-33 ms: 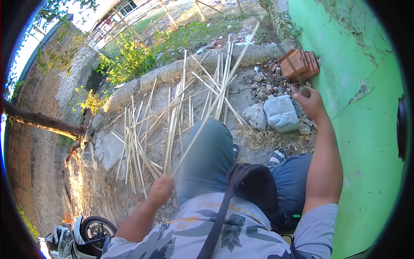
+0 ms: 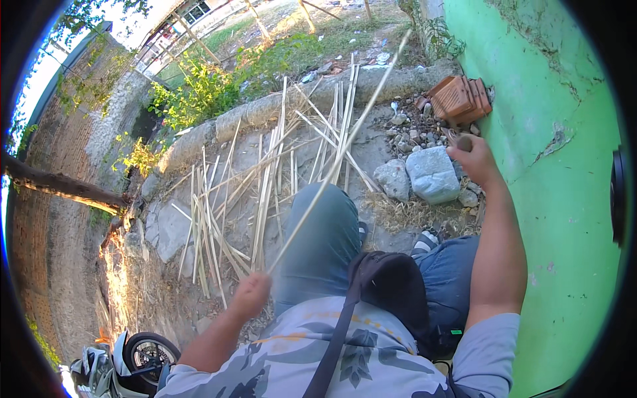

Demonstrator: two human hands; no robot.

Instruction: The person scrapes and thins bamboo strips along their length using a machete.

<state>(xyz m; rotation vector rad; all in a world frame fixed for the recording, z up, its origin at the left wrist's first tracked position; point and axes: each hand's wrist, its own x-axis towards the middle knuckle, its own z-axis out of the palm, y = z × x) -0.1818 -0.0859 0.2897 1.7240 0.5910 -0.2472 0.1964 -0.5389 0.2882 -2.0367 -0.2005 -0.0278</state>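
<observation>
My left hand [image 2: 252, 293] is closed around the lower end of a long, thin bamboo strip [image 2: 335, 162]. The strip slants up across my left knee, its far tip reaching past the low stone edging. Out to the right, near the green wall, my right hand [image 2: 475, 159] grips a wooden-handled blade [image 2: 465, 143]. The handle's round brown end shows above my fist, while the blade itself is mostly hidden or blurred. Many pale bamboo strips [image 2: 265, 192] lie in loose, crossing heaps on the ground ahead of my knees.
A pale stone block [image 2: 432, 174] and a rough rock [image 2: 393, 179] sit ahead of my right foot. Orange roof tiles [image 2: 458, 99] lean by the green wall [image 2: 557, 219]. A motorbike wheel [image 2: 151, 355] stands at lower left; a tree trunk [image 2: 66, 184] crosses the left side.
The bamboo strip's far tip has swung slightly right, and my left hand has shifted a little the same way. My right hand has turned slightly; the dark blade streak above it has faded from sight.
</observation>
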